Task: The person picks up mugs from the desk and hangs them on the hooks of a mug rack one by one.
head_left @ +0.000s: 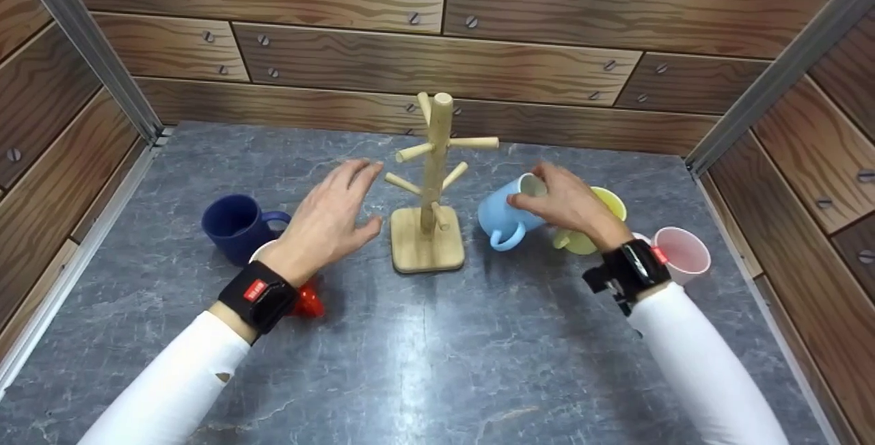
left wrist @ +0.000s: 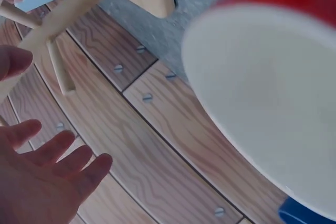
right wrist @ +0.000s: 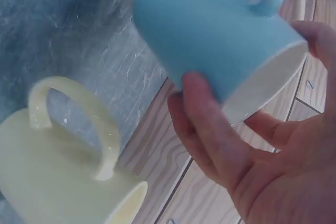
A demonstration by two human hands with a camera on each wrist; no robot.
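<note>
My right hand [head_left: 571, 202] grips a light blue mug [head_left: 502, 212] near its rim. The mug tilts with its mouth toward the hand, and its handle points down toward me in the head view. In the right wrist view, thumb and fingers span the blue mug [right wrist: 210, 35] at its white-lined mouth. My left hand [head_left: 335, 209] hovers left of a wooden mug tree [head_left: 434, 158], fingers spread and holding nothing. All of the tree's visible pegs are bare. Under the left wrist is a red mug [head_left: 309, 301], largely hidden in the head view; its white inside [left wrist: 262, 98] fills much of the left wrist view.
A dark blue mug [head_left: 236, 226] stands at the left, its handle toward the left hand. Behind the right wrist are a yellow mug [head_left: 612, 202] and a pink mug [head_left: 683, 253]. Wood-patterned walls [head_left: 355, 55] enclose the grey tabletop [head_left: 410, 376] at the back and sides.
</note>
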